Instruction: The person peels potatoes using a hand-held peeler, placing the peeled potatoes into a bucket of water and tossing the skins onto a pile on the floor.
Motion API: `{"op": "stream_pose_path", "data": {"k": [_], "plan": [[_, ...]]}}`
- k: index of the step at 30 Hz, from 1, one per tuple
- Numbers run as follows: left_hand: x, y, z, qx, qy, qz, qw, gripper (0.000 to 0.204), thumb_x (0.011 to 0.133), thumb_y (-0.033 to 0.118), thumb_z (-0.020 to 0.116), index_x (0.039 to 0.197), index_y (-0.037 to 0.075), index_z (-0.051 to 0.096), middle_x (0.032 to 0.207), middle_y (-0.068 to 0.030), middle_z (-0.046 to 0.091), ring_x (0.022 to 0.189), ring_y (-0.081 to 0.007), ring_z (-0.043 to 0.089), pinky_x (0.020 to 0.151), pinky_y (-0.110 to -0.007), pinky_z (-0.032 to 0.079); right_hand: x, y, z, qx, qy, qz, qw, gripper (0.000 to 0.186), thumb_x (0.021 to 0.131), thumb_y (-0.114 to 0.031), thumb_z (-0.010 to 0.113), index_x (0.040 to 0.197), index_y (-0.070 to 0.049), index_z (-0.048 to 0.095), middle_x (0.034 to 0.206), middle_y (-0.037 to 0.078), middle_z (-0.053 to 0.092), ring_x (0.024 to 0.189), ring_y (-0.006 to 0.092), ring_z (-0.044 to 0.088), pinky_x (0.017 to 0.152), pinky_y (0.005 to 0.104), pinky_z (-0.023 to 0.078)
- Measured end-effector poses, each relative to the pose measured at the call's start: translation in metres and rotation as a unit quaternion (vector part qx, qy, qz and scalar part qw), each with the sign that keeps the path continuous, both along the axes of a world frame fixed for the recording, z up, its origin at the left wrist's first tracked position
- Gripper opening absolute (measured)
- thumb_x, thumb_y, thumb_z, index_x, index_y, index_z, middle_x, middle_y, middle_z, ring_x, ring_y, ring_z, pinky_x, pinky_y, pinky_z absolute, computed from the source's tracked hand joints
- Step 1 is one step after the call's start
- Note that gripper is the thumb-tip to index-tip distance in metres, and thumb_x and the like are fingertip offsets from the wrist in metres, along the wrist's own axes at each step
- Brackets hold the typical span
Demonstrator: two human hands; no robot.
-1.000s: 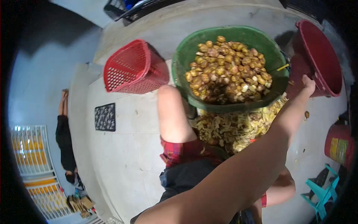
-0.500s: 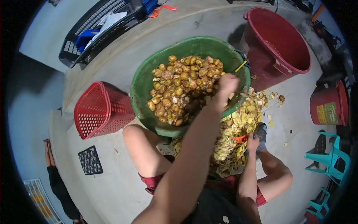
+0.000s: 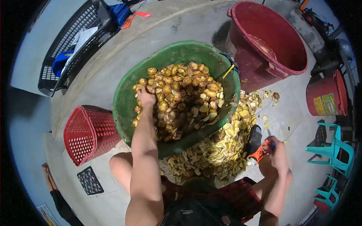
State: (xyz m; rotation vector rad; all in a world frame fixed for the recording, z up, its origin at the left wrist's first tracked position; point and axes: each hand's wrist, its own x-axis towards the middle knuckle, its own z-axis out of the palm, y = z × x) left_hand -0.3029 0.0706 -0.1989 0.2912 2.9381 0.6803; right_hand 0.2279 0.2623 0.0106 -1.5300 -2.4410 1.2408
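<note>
A big green tub (image 3: 124,87) stands in front of me, heaped with brown, unpeeled potatoes (image 3: 167,89) and, on its right side, pale cut pieces (image 3: 203,109). My left hand (image 3: 146,98) reaches into the left part of the heap, its fingers curled around a potato (image 3: 150,89). Off to the right, over my bent leg, my right hand (image 3: 278,155) grips an orange peeler (image 3: 260,151) with a bit of blue on it. Yellowish peelings (image 3: 211,154) lie piled on the floor between my legs and along the tub's right side.
At the tub's left is a red perforated basket (image 3: 103,128). A tall dark-red bin (image 3: 245,56) stands at its far right, a smaller red bucket (image 3: 326,98) beyond. Turquoise stools (image 3: 332,145) are at the right, a black crate (image 3: 71,41) on the far-left ledge, and a person (image 3: 58,196) lower left.
My left hand has crossed from the tub's right rim to the potatoes at its left. My right hand has moved rightward, away from the peelings, with the peeler. The view has shifted slightly.
</note>
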Motion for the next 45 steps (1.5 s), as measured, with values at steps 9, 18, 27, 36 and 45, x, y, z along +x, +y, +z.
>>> {"op": "stream_pose_path", "data": {"k": [9, 18, 27, 36, 45], "plan": [[-0.068, -0.061, -0.071, 0.165, -0.106, -0.014, 0.981, 0.054, 0.072, 0.004, 0.072, 0.124, 0.003, 0.056, 0.115, -0.0148, 0.050, 0.098, -0.0271, 0.052, 0.079, -0.038, 0.049, -0.076, -0.019, 0.002, 0.014, -0.103, 0.192, 0.976, 0.035, 0.075, 0.008, 0.061, 0.108, 0.000, 0.063, 0.100, 0.024, 0.064, 0.093, 0.0441, 0.059, 0.080, 0.0448, 0.048], [0.026, -0.059, -0.024, 0.558, -0.236, 0.119, 0.786, 0.042, 0.084, -0.009, 0.065, 0.123, -0.006, 0.050, 0.085, -0.0019, 0.050, 0.071, -0.0173, 0.056, 0.067, -0.031, 0.055, -0.082, -0.050, -0.002, 0.054, -0.090, 0.215, 0.971, 0.031, 0.078, -0.008, 0.068, 0.109, -0.007, 0.065, 0.082, 0.026, 0.064, 0.082, 0.0434, 0.063, 0.074, 0.0496, 0.050], [0.220, 0.008, 0.109, 0.569, -0.224, -0.251, 0.750, 0.028, 0.077, -0.007, 0.072, 0.100, 0.001, 0.058, 0.086, -0.0005, 0.060, 0.069, -0.0065, 0.053, 0.071, -0.023, 0.052, -0.105, -0.077, -0.020, 0.102, 0.039, 0.164, 0.980, 0.032, 0.080, -0.018, 0.075, 0.105, -0.002, 0.065, 0.083, 0.023, 0.067, 0.081, 0.0375, 0.067, 0.075, 0.0451, 0.053], [0.295, -0.031, 0.176, 0.472, -0.045, -0.383, 0.793, 0.037, 0.072, 0.000, 0.079, 0.103, -0.004, 0.060, 0.105, -0.0150, 0.062, 0.093, -0.0218, 0.066, 0.071, -0.032, 0.054, -0.091, -0.131, 0.006, 0.115, 0.126, 0.093, 0.981, 0.033, 0.075, -0.017, 0.078, 0.101, 0.000, 0.066, 0.079, 0.026, 0.065, 0.078, 0.0414, 0.065, 0.070, 0.0448, 0.051], [0.297, -0.066, 0.187, 0.448, 0.054, -0.458, 0.766, 0.037, 0.069, 0.002, 0.082, 0.100, -0.005, 0.062, 0.103, -0.0168, 0.064, 0.093, -0.0220, 0.066, 0.069, -0.030, 0.054, -0.081, -0.169, 0.009, 0.135, 0.122, 0.080, 0.980, 0.036, 0.076, -0.015, 0.077, 0.106, 0.001, 0.066, 0.079, 0.026, 0.065, 0.079, 0.0426, 0.065, 0.071, 0.0457, 0.051]]}}
